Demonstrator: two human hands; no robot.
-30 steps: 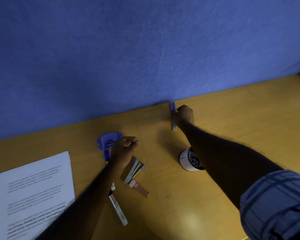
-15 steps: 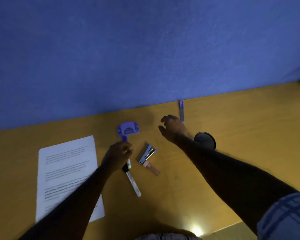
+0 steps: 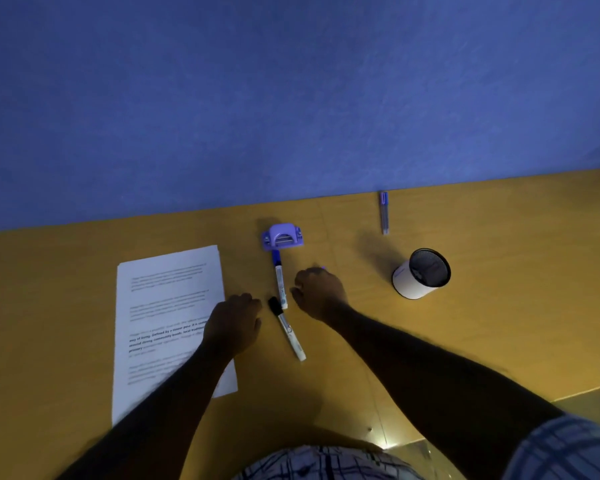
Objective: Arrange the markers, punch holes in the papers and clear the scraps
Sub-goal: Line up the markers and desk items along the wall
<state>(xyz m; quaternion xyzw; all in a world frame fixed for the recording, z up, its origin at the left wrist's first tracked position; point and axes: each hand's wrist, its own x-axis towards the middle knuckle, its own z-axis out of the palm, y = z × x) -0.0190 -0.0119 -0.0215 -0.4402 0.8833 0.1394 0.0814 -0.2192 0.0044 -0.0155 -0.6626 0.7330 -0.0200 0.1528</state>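
The desk (image 3: pixel 499 306) carries the papers (image 3: pixel 167 306), their edge under the loosely curled, empty left hand (image 3: pixel 234 323). The right hand (image 3: pixel 321 292) curls over something hidden. Between the hands lie the blue-capped marker (image 3: pixel 278 282) and black-capped marker (image 3: pixel 288 330); a hasty grab could roll them.

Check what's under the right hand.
Only a small purple tip pokes out at the far edge of the right hand. The curled hand covers the rest, so the object cannot be identified.

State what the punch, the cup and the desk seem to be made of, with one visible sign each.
Punch: likely plastic, smooth moulded lilac body. Cup: white smooth outside, dark mesh-like inside, perhaps metal; unclear. Desk: wood or wood-look laminate, matt, faint grain lines.
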